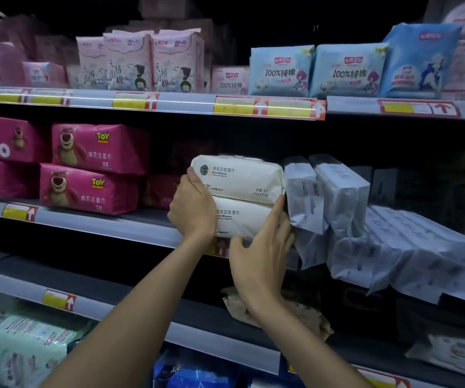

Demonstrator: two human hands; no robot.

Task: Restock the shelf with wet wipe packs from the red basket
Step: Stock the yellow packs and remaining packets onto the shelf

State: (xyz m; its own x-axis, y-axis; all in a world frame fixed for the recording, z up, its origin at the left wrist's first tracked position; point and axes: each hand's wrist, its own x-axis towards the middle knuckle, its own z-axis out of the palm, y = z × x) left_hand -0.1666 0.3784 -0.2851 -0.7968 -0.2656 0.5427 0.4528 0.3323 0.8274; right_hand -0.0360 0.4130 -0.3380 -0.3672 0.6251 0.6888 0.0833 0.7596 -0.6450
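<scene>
two forearms reach up from the bottom of the view. the right hand point(262, 256) is nearest, its fingers fairly straight and laid flat against the right end of the lower pack point(242, 219), thumb tucked under that pack's front edge. the left hand point(192, 208) grips the left end of the white wet wipe packs point(239, 197), its fingers wrapped out of sight behind them and its thumb up on the upper pack point(239, 177). these two packs are stacked flat, one on the other, at the front lip of the middle shelf point(113, 225). this looks like the placing step: the stack is seated but seems to need squaring up. next, i judge, both hands should let go without toppling it, then go back for more; the red basket is out of view. by count: two white packs in hand, four pink bear packs point(88, 189) plainly visible to the left with dimmer ones behind, and two pale wrapped packs point(340, 191) upright, touching the stack's right side, with more lying flat beyond that i cannot count. farthest, three blue packs point(349, 71) sit on the shelf above.
</scene>
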